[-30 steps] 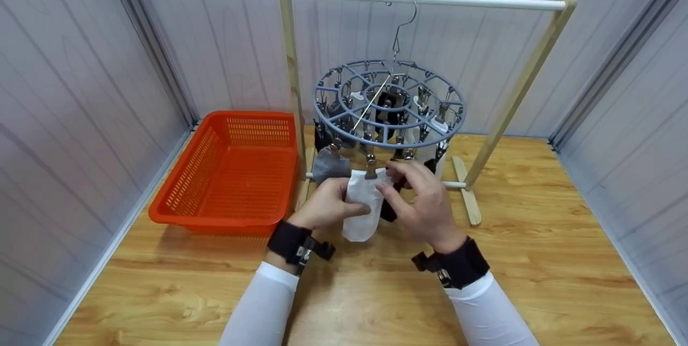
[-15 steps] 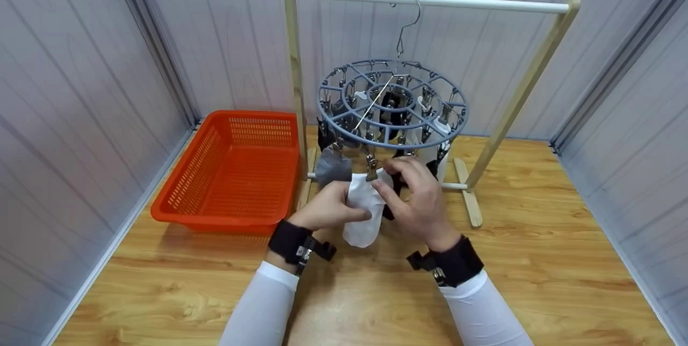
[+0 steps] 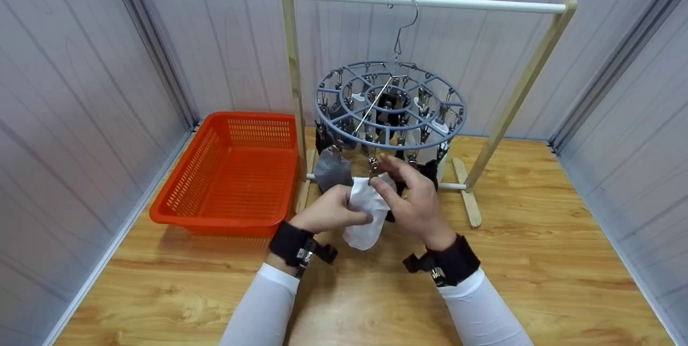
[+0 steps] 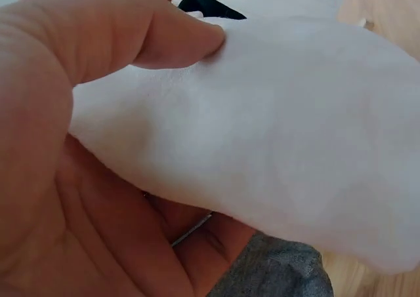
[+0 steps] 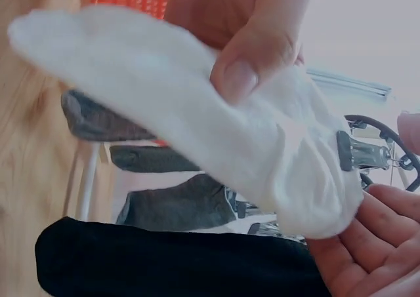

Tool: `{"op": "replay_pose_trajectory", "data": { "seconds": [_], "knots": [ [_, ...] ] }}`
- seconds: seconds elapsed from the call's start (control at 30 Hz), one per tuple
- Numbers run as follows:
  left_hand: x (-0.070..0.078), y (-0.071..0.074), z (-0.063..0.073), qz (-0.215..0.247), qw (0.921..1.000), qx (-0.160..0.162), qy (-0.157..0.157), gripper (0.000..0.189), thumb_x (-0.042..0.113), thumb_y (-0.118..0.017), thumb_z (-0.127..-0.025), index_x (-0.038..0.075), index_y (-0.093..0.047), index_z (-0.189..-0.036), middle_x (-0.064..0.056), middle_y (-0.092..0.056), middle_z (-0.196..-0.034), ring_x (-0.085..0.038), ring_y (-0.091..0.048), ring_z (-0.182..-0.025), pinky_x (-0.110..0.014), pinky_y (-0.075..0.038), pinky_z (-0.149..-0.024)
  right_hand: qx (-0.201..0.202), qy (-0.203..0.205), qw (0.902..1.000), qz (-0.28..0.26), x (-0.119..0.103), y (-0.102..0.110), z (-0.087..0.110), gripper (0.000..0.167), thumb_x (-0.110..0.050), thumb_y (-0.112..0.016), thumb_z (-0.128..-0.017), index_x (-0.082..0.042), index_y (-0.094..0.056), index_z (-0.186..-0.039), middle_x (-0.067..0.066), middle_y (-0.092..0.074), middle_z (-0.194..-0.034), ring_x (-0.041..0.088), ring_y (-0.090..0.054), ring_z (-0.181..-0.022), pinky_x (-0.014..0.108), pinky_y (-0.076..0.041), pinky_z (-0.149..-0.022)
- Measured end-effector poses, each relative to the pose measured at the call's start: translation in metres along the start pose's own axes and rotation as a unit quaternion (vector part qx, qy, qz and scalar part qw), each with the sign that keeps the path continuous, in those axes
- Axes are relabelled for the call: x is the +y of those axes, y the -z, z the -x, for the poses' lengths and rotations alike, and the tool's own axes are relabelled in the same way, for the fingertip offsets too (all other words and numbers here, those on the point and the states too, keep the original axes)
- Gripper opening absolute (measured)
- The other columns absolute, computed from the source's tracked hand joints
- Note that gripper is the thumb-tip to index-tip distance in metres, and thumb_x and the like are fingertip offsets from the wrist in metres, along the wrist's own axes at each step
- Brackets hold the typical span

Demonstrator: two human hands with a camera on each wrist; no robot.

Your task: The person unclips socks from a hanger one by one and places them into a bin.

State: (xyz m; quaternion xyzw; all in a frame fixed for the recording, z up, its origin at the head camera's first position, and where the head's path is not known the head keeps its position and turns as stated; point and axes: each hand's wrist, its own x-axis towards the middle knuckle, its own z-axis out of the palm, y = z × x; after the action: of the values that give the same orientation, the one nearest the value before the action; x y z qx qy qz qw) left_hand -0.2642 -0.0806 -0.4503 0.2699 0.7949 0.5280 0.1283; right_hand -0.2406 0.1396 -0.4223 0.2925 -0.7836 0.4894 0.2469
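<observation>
A white sock (image 3: 363, 228) hangs by its cuff from a metal clip (image 3: 373, 166) at the front of the round grey hanger (image 3: 387, 144). My left hand (image 3: 330, 210) pinches the sock's middle, thumb on the near face; the right wrist view shows that thumb pressed on the fabric. Close to the clip is my right hand (image 3: 416, 201). In the right wrist view its loosely bent fingers (image 5: 380, 244) lie at the cuff's edge, and its thumb stands apart from the clip (image 5: 364, 154). A grey sock (image 3: 332, 168) hangs just left of the white one.
An orange basket (image 3: 223, 222) stands on the wooden table at left. The hanger hooks over the white rail (image 3: 484, 4) of a wooden stand (image 3: 524, 93). More dark and light socks hang behind, among them a black sock (image 5: 164, 257).
The white sock and its clip have dropped slightly. My right hand's fingertips have moved left, from the cuff's right side to around the clip. My left hand keeps its pinch.
</observation>
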Motion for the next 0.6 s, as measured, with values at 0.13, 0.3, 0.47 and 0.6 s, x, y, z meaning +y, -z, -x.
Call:
{"op": "replay_pose_trajectory", "data": {
  "seconds": [0.13,0.3,0.47,0.6],
  "knots": [
    [0.0001,-0.0009,-0.0002,0.004,1.0000,-0.002,-0.001,0.031,0.017,-0.084,-0.096,0.000,-0.078,-0.122,-0.007,-0.080,-0.109,-0.017,-0.071,-0.095,-0.039,-0.062,-0.090,-0.005,-0.049,0.9975,-0.050,-0.0026,-0.0006,0.0004,0.048,-0.011,-0.078,-0.105,0.003,-0.064,-0.149,0.014,-0.077,-0.132,0.026,-0.075,-0.111,0.035,-0.060,-0.096],
    [0.0003,-0.0015,-0.0002,0.018,0.9998,-0.003,0.000,0.034,0.021,-0.082,-0.099,0.001,-0.078,-0.125,-0.008,-0.080,-0.114,-0.019,-0.072,-0.099,-0.043,-0.063,-0.095,0.001,-0.072,0.9945,-0.076,-0.0045,-0.0017,-0.0012,0.044,-0.008,-0.076,-0.106,0.005,-0.066,-0.147,0.011,-0.077,-0.117,0.021,-0.071,-0.095,0.027,-0.055,-0.082],
    [0.0014,-0.0022,0.0002,0.015,0.9999,-0.004,0.000,0.033,0.022,-0.083,-0.099,0.000,-0.078,-0.123,-0.007,-0.080,-0.110,-0.018,-0.073,-0.095,-0.041,-0.064,-0.090,0.013,-0.084,0.9920,-0.094,-0.0063,-0.0028,-0.0025,0.039,-0.004,-0.075,-0.105,0.007,-0.068,-0.142,0.010,-0.077,-0.108,0.017,-0.070,-0.088,0.025,-0.054,-0.076],
    [0.0015,-0.0033,-0.0007,0.012,0.9999,-0.008,0.002,0.031,0.022,-0.083,-0.099,-0.001,-0.079,-0.120,-0.007,-0.080,-0.106,-0.016,-0.073,-0.092,-0.038,-0.064,-0.085,0.026,-0.095,0.9893,-0.107,-0.0083,-0.0032,-0.0028,0.034,-0.003,-0.074,-0.106,0.008,-0.071,-0.138,0.013,-0.079,-0.110,0.016,-0.073,-0.091,0.025,-0.056,-0.078]
  ]
}}
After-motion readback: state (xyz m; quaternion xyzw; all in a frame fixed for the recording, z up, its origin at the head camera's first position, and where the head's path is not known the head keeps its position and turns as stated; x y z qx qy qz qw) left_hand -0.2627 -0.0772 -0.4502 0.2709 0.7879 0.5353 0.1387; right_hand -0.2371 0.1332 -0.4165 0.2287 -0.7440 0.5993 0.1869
